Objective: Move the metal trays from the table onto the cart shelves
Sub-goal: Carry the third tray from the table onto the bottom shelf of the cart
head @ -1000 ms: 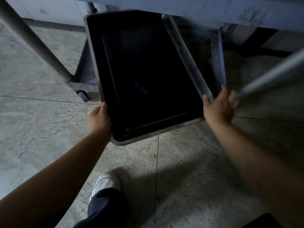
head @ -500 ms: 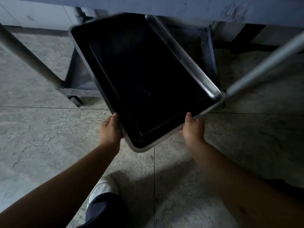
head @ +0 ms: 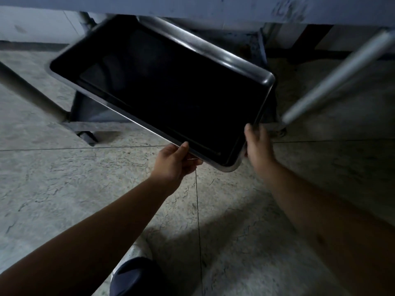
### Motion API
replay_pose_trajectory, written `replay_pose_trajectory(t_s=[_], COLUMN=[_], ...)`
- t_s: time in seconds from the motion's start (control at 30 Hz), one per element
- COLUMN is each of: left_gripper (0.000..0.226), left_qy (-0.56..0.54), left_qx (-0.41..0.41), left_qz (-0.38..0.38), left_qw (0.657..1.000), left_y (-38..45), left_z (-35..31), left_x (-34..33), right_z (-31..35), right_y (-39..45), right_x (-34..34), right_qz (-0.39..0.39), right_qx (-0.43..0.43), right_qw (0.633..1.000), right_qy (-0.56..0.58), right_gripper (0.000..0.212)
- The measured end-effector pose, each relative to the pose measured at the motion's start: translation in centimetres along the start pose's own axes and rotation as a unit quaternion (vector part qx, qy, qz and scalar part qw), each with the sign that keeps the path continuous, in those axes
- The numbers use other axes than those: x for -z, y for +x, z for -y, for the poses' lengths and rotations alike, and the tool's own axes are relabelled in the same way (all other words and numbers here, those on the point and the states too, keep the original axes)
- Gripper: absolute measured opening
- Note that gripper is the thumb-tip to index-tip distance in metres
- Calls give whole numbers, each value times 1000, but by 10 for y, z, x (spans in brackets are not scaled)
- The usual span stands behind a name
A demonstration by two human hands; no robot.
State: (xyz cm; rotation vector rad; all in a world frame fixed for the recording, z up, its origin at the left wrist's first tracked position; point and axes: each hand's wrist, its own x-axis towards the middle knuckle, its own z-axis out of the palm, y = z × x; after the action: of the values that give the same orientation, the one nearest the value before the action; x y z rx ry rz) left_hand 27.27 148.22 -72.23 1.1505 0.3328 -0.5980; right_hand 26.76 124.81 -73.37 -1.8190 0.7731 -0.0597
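Our left hand [head: 174, 162] grips the near long rim of the tray [head: 166, 88], and our right hand [head: 257, 144] clasps its near short end. We see the tray tilted above the floor [head: 64, 178], just beside the cart's post [head: 333, 80].

One tray [head: 171, 92], two hands [head: 173, 163] [head: 258, 144]
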Motion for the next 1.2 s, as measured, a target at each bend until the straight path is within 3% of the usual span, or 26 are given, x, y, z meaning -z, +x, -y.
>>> replay_pose_trajectory(t_s=[0.1,0.23,0.43,0.6,0.73,0.83,0.93,1.0,1.13,1.2], left_gripper=[23,28,14,15,19,31,22,21,5,9], left_qy=[-19,-18,-80,-122,-89,-88,-88,-51,-5,5], left_qx=[18,43,-44,-20,4,6,37,43,57,55], left_qz=[7,-7,-205,-125,-176,-194,-227,-212,-213,-211], left_qw=[1000,999,974,984,980,977,969,975,975,976], left_y=[12,26,76,91,109,121,129,134,139,138], left_z=[1,2,-55,-56,-55,-54,-55,-59,-69,-74], left_x=[-21,-37,6,2,-9,-17,-18,-19,-21,-22], right_z=[-19,-9,-1,9,20,25,30,33,39,38], right_y=[-66,-64,-9,47,88,102,112,120,136,138], right_x=[-8,-17,-4,8,12,9,4,3,4,8], right_qz=[30,-29,-46,-97,-95,-85,-86,-80,-60,-44], right_qx=[23,-22,-39,-111,-160,-181,-191,-215,-242,-242], right_qw=[998,990,973,965,964,952,942,934,921,925], right_qy=[47,137,222,218,188,232,262,274,299,291], right_gripper=[29,13,22,6,8,21,26,15,20,16])
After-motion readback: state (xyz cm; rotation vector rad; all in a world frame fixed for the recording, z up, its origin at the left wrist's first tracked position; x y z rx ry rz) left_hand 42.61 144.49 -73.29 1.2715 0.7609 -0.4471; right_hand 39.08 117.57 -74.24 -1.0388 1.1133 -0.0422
